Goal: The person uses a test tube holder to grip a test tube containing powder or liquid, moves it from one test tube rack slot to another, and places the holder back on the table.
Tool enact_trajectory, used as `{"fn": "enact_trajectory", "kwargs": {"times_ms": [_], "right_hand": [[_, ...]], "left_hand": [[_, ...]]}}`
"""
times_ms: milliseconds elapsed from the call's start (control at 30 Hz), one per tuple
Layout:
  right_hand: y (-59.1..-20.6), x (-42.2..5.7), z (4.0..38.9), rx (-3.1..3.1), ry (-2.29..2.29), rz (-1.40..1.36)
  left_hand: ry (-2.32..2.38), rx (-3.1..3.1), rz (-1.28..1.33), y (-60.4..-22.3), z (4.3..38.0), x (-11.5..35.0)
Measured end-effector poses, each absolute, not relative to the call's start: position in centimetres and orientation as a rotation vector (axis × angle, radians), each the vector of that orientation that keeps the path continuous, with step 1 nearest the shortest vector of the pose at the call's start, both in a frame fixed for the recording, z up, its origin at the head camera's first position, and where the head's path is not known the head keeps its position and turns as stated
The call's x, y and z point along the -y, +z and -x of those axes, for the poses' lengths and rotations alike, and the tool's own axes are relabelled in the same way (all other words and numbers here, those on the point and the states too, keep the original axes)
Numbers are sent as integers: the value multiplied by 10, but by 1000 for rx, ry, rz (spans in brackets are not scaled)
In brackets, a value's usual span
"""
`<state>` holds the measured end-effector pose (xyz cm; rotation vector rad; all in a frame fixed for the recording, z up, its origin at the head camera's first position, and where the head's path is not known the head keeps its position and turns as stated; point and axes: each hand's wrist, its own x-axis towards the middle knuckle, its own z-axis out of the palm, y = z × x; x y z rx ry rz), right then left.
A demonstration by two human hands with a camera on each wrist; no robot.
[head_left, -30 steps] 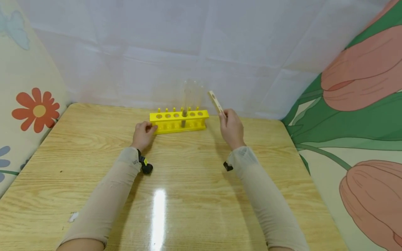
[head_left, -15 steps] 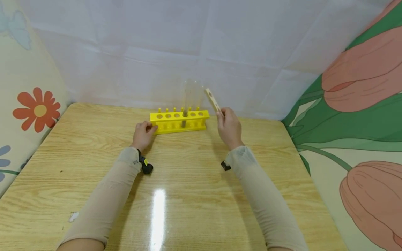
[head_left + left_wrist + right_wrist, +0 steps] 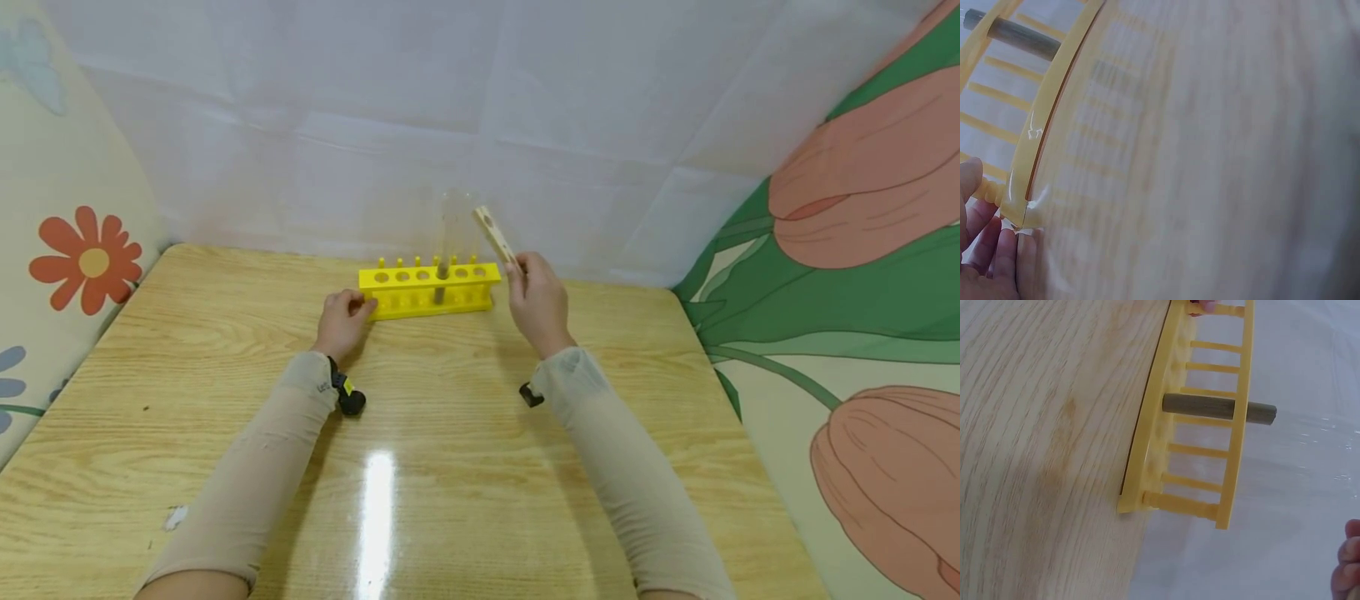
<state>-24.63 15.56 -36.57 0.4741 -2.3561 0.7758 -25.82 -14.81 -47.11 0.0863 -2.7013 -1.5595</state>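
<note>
A yellow test tube rack stands at the back of the table. My left hand grips its left end; in the left wrist view, thumb and fingers lie about the end post. One test tube with dark grey-brown contents stands in a hole right of the middle. Faint clear tubes rise above the rack's right half. To the right of the rack, my right hand pinches a pale wooden test tube clamp, which slants up and left towards the tube tops. Only fingertips show in the right wrist view.
Behind the rack hangs a white sheet. Flower-patterned panels stand at the left and right of the wood-grain table. Light glares on the tabletop near the front.
My right hand has moved left and slightly up with the clamp, bringing its tip closer to the clear tubes. The left hand and rack have stayed in place.
</note>
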Motion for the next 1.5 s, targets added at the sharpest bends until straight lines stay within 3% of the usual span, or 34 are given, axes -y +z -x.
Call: {"fn": "enact_trajectory", "kwargs": {"times_ms": [1500], "right_hand": [[-348, -135, 248, 2274, 567, -600]], "left_hand": [[-1559, 2708, -63, -470, 256, 151]]}}
